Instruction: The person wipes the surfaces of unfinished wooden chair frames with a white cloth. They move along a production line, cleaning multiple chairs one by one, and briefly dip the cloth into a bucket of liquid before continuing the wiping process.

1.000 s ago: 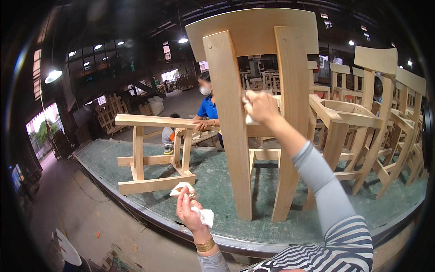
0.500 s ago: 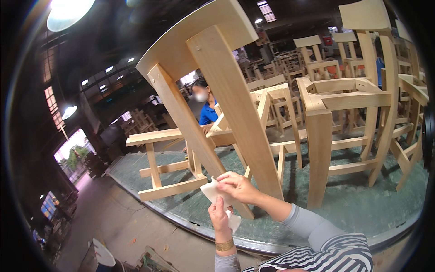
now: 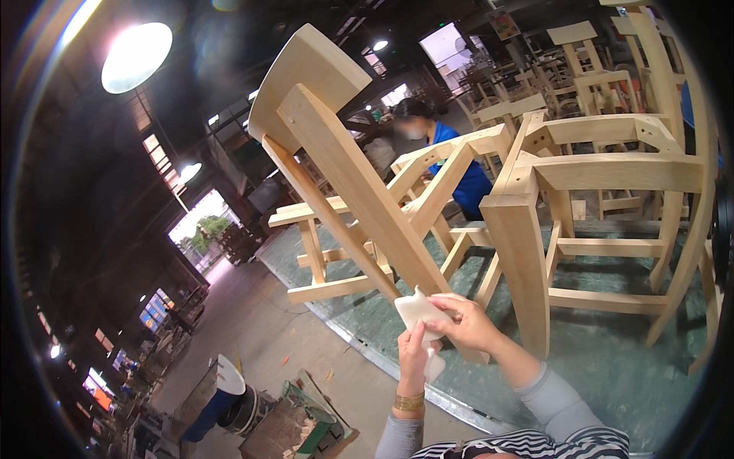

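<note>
Just above the table's near edge, both of my hands grip a thin white sheet (image 3: pixel 417 309), bent and with a pointed upper corner. I cannot tell if it is paper, cloth or sandpaper. My left hand (image 3: pixel 414 355) pinches its lower part, where a loose white end hangs beside the wrist. My right hand (image 3: pixel 469 324) has its fingers closed on the right side of it. Right behind my hands, an unpainted wooden chair (image 3: pixel 359 180) is tilted on the table, its curved backrest (image 3: pixel 302 92) at the upper left. Its leg ends are partly hidden behind my hands.
On the green tabletop (image 3: pixel 474 405), another wooden chair (image 3: pixel 516 252) stands upright at the right. A person in blue (image 3: pixel 468 187) works behind the tilted chair. Several chairs fill the background. A drum (image 3: pixel 246 409) and a green cart (image 3: pixel 313 428) stand on the floor at the lower left.
My view has swung left, so the drum and cart show more. Both hands keep the white sheet between them. The person in blue now shows farther right, head and body more visible.
</note>
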The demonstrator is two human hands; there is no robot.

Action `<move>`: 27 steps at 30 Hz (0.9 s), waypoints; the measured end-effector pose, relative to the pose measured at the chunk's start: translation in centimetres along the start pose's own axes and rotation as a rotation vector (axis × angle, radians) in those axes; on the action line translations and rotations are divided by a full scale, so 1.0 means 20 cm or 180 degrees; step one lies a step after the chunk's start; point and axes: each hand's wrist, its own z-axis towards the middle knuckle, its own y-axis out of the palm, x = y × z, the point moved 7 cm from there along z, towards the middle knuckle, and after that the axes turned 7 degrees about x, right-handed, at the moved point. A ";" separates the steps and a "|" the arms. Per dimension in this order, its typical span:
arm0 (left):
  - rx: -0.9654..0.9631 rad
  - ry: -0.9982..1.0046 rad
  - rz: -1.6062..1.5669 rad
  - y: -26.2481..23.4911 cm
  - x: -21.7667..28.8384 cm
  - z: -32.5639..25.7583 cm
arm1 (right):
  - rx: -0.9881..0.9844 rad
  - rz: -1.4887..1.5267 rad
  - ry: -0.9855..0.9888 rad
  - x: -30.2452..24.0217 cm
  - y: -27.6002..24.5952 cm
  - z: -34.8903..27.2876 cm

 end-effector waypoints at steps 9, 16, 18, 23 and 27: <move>0.0295 0.0585 0.0393 0.01 0.25 -0.02 | 0.0391 -0.0830 -0.1352 -0.43 -0.05 0.25; 0.0796 0.0601 0.0219 -0.23 0.23 -0.04 | 0.1765 -0.1892 -0.4050 -1.29 0.00 0.84; 0.0889 0.0667 0.0119 -0.30 0.21 -0.04 | 0.1937 -0.2188 -0.4536 -1.47 0.16 1.01; 0.1211 0.0669 0.0068 -0.52 0.19 -0.06 | 0.1872 -0.2832 -0.4077 -1.47 0.35 1.24; 0.1267 0.0639 0.0070 -0.63 0.19 -0.04 | 0.2089 -0.3185 -0.3829 -1.40 0.36 1.27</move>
